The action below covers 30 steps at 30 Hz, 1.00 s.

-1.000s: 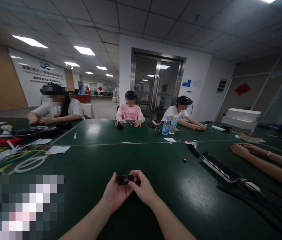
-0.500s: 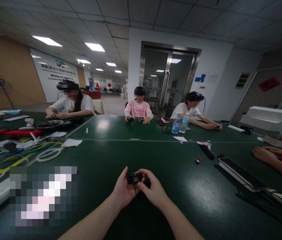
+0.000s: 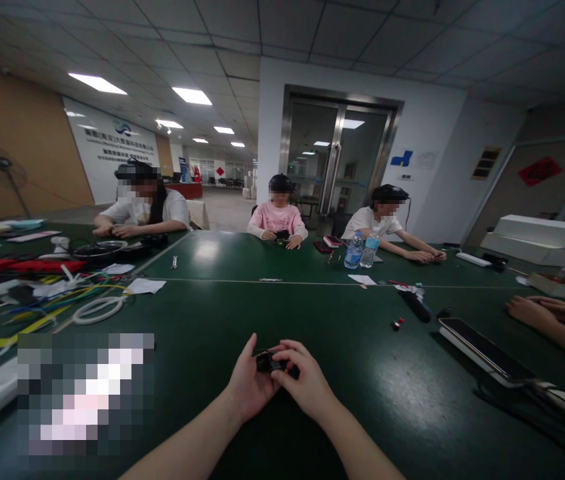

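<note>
A small black part [image 3: 265, 361] is held between my two hands over the near middle of the green table; its exact kind is too small to make out. My left hand [image 3: 245, 383] has its palm turned up and its thumb raised, with the part lying against its fingers. From the other side, my right hand [image 3: 308, 381] grips the part's right end between thumb and fingers. Those fingers hide some of it. A darker bit shows between the right thumb and forefinger.
Right of my hands lie a small red-and-black piece [image 3: 397, 325] and a phone [image 3: 485, 350] on a white block with cables. Water bottles [image 3: 353, 252] stand farther back. Tangled cables [image 3: 97, 308] lie left. Co-workers sit across the table; another person's hands [image 3: 537, 310] rest at the right.
The black part has turned in my hands, showing a different side, and my right fingers have shifted on it. Across the table, the person in pink has brought a black object toward the middle.
</note>
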### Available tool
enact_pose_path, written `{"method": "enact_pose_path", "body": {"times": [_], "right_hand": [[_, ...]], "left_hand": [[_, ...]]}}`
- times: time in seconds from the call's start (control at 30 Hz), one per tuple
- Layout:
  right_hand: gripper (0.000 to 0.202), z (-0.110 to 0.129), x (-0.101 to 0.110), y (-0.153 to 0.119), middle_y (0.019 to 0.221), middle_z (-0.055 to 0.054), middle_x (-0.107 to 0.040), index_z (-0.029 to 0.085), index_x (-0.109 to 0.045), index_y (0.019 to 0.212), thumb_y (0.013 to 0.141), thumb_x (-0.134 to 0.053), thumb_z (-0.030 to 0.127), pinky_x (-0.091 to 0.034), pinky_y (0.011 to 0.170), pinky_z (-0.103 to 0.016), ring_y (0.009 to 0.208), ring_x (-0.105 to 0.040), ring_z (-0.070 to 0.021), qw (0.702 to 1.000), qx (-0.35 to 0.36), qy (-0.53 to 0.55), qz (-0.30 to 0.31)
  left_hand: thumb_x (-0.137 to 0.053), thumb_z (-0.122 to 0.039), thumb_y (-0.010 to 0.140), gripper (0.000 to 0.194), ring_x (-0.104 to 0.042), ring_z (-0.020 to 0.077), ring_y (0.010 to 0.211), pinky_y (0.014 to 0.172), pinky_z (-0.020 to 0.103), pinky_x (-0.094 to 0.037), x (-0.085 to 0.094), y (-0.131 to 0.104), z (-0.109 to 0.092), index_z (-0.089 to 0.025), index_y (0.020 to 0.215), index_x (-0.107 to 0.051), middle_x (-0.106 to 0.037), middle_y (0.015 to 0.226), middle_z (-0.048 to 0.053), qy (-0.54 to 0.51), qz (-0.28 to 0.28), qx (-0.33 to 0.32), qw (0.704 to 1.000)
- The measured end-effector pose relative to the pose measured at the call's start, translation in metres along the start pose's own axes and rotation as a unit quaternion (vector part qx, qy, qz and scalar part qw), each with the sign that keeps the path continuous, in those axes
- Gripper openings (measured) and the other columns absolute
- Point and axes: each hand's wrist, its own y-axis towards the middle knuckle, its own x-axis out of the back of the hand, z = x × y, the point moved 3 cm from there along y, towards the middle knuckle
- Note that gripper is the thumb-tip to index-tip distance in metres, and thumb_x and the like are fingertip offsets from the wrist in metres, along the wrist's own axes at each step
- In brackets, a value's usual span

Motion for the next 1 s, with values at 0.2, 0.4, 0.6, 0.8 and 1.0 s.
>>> {"method": "enact_pose_path", "body": {"times": [0.2, 0.4, 0.6, 0.8, 1.0], "right_hand": [[0.025, -0.002, 0.0, -0.001, 0.12, -0.005, -0.046, 0.024, -0.063, 0.09, 0.068, -0.06, 0.014, -0.046, 0.081, -0.034, 0.102, -0.052, -0.0199, 1.0, 0.001, 0.008, 0.005], [0.026, 0.001, 0.0, -0.002, 0.117, -0.005, -0.049, 0.024, -0.063, 0.091, 0.068, -0.059, 0.012, -0.045, 0.084, -0.035, 0.108, -0.049, -0.0202, 1.0, 0.001, 0.01, -0.001], [0.025, 0.004, 0.001, -0.002, 0.115, -0.005, -0.05, 0.024, -0.062, 0.089, 0.067, -0.061, 0.012, -0.044, 0.087, -0.035, 0.112, -0.046, -0.0206, 1.0, -0.002, 0.012, -0.002], [0.024, 0.006, -0.001, -0.003, 0.115, -0.004, -0.049, 0.025, -0.062, 0.088, 0.068, -0.06, 0.012, -0.045, 0.083, -0.032, 0.11, -0.047, -0.0204, 1.0, -0.005, 0.012, -0.002], [0.022, 0.007, -0.001, -0.005, 0.119, -0.003, -0.047, 0.026, -0.063, 0.089, 0.069, -0.06, 0.016, -0.04, 0.091, -0.037, 0.116, -0.042, -0.0217, 1.0, -0.015, 0.01, -0.011]], "left_hand": [[-0.037, -0.04, 0.084, 0.038, -0.065, 0.0205, 0.071, 0.055, 0.025, -0.051, -0.002, -0.002, 0.0, -0.007, 0.089, -0.056, -0.063, 0.073, 0.012, 0.007, -0.011, 0.001, 1.0], [-0.039, -0.042, 0.084, 0.037, -0.064, 0.018, 0.061, 0.053, 0.027, -0.052, 0.003, 0.002, 0.0, -0.009, 0.087, -0.056, -0.064, 0.072, 0.009, 0.037, -0.024, -0.019, 0.999], [-0.041, -0.044, 0.083, 0.039, -0.065, 0.0186, 0.067, 0.058, 0.025, -0.052, 0.003, 0.002, 0.001, -0.009, 0.089, -0.056, -0.065, 0.072, 0.009, 0.043, -0.024, -0.019, 0.999], [-0.042, -0.048, 0.081, 0.043, -0.065, 0.0203, 0.067, 0.057, 0.028, -0.052, 0.004, 0.001, 0.0, -0.008, 0.088, -0.056, -0.064, 0.073, 0.011, 0.038, -0.01, -0.028, 0.999], [-0.046, -0.043, 0.081, 0.036, -0.065, 0.0196, 0.069, 0.057, 0.026, -0.052, 0.008, 0.003, 0.001, -0.009, 0.087, -0.056, -0.063, 0.074, 0.01, 0.051, -0.047, -0.036, 0.997]]}}
